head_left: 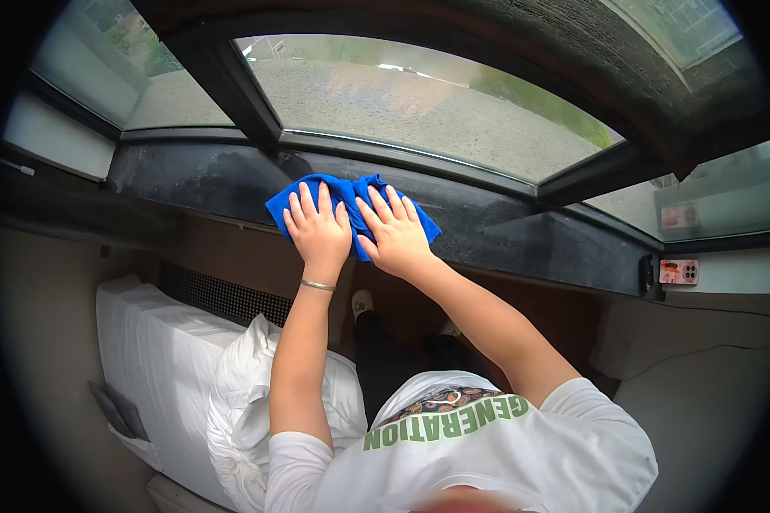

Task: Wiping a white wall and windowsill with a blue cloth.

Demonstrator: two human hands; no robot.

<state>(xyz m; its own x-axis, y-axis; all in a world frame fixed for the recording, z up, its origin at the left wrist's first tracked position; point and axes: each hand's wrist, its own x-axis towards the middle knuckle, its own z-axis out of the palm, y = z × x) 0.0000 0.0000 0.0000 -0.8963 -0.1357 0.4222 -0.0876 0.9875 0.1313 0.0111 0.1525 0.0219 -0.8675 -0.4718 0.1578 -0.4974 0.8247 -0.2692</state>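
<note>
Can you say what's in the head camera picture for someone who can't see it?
A person's left hand and right hand lie spread on a blue cloth on a dark window sill. Beyond is a wide window; a pink phone lies at right, white bedding at lower left.

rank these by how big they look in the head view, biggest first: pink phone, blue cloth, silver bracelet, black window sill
1. black window sill
2. blue cloth
3. pink phone
4. silver bracelet
</note>
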